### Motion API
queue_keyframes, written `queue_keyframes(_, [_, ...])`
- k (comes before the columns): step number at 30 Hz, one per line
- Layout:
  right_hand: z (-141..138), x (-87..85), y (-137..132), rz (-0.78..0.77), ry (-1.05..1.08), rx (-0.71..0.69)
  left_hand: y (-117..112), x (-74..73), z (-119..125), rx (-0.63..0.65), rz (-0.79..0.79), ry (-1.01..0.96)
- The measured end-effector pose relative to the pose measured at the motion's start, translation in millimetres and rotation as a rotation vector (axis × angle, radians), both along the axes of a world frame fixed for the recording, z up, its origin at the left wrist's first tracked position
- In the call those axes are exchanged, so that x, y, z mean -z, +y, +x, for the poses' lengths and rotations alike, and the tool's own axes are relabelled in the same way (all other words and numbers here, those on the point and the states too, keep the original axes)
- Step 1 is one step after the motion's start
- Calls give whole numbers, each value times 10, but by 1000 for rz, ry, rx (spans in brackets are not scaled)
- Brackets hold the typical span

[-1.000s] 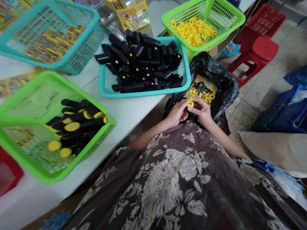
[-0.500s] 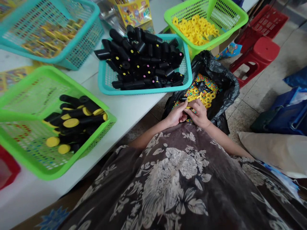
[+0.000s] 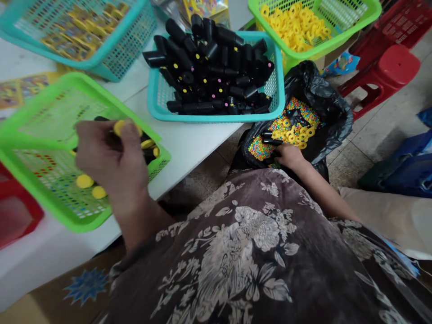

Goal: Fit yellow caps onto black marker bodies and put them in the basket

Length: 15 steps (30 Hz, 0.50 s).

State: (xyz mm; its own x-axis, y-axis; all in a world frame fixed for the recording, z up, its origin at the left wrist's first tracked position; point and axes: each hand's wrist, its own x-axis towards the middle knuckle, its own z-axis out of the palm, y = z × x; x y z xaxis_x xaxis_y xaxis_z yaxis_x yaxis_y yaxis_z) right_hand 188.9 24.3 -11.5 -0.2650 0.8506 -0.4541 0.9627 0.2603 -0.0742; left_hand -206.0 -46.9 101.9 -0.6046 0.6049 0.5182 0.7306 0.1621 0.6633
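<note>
A worker in a brown floral robe (image 3: pixel 236 256) leans over a white table (image 3: pixel 189 139), the left hand (image 3: pixel 110 155) pinching a yellow piece (image 3: pixel 119 128) above a green plastic basket (image 3: pixel 72 77) of black cylinders (image 3: pixel 148 153). That hand hides most of the pile and much of the yellow piece, so its shape cannot be made out, nor whether it is joined to a cylinder. Two yellow cylinder ends (image 3: pixel 84 181) show below the palm.

The right hand (image 3: pixel 290 156) sits low at the mouth of a black plastic bag (image 3: pixel 326 96), just beside two black tubes (image 3: pixel 272 138). Its fingers are out of sight, so whether it grips them cannot be told. The bag holds multicoloured beads (image 3: pixel 265 148) and yellow rings (image 3: pixel 293 130).

On the table, a teal basket (image 3: pixel 216 119) is heaped with black tubes (image 3: pixel 209 67), many marked with yellow or pink dots. Beyond it, a second green basket (image 3: pixel 313 50) brims with more yellow rings (image 3: pixel 297 27), its far side cut off by the frame. A red stool (image 3: pixel 391 67) stands on the tiled floor.
</note>
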Motion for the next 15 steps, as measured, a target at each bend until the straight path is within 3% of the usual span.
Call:
queue_keyframes(3, [-23,-24,-5,55,-30,-15,-112,-22,-292,-202,-243,115])
queue_keyframes(6, [-78,8,27,76,-95,-40,-158,-19,-349,-232,-439,116])
queue_keyframes(12, [-360,117,143,37,-30,-44,-135,-16,-301,-308,-423,77])
queue_keyframes(15, [-364,165,147,53,50,-27,-170,-15,-291,-342,-273,104])
